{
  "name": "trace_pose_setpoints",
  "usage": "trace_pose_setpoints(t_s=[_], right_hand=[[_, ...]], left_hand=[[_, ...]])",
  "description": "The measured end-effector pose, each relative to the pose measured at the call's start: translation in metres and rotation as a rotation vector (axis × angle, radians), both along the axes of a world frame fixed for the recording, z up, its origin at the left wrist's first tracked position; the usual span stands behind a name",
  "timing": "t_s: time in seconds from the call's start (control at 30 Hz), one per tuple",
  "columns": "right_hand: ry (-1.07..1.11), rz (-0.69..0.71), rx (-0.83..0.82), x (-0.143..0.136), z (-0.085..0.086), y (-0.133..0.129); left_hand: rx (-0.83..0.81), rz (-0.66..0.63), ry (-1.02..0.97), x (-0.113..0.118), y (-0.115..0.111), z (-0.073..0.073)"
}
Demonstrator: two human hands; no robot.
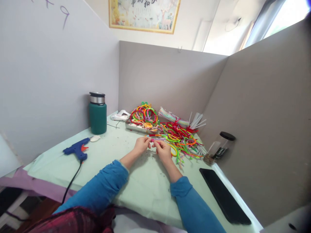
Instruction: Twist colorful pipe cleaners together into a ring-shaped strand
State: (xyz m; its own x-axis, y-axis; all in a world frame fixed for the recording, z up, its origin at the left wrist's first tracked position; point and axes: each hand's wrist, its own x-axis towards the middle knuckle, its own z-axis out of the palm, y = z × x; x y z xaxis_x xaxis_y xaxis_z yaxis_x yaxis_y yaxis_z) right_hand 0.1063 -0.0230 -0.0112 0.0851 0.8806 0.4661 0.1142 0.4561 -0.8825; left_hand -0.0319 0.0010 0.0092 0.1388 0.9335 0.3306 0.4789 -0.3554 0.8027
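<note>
Fingers of left hand (142,145) and right hand (164,151) pinch pink strand (152,140), seemingly unfinished; rings (148,114) piled on tray (138,129), loose strands (175,131) beside.

At the middle of the worktop (136,181), the left hand (143,145) and right hand (163,150) pinch a pink and purple fuzzy stem (159,139) between them. Toward the far edge sit a metal tray (142,129) of bright loops and a tangle of coloured stems (181,134). A blue glue gun (77,149) lies near the left edge, a black phone-like slab (224,195) along the right.
</note>
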Motion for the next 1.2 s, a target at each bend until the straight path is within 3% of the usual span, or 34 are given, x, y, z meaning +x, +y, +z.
trace_pose_setpoints(t_s=[0.13,0.3,0.43,0.6,0.8,0.93,1.1,1.2], right_hand=[[0.005,0.005,-0.013,-0.002,0.001,0.000],[0.068,0.016,-0.101,-0.004,0.003,0.001],[0.121,0.045,-0.153,-0.002,0.000,0.004],[0.197,0.054,-0.192,-0.002,0.002,0.004],[0.269,0.050,-0.225,0.000,0.009,-0.002],[0.268,0.049,-0.231,0.002,0.006,-0.002],[0.257,0.045,-0.250,0.001,0.001,0.000],[0.227,0.034,-0.250,0.002,-0.002,0.002]], left_hand=[[-0.055,-0.016,-0.179,0.001,0.004,-0.002],[-0.173,-0.193,-0.448,0.004,-0.003,0.003],[-0.161,-0.221,-0.493,0.004,-0.006,0.006],[-0.156,-0.175,-0.384,0.003,-0.002,0.005],[-0.185,-0.253,-0.211,0.003,-0.004,0.001],[-0.230,-0.203,-0.100,0.002,-0.008,0.001],[-0.013,-0.039,0.267,-0.013,-0.034,0.020],[0.132,0.029,0.461,-0.037,-0.063,0.038]])
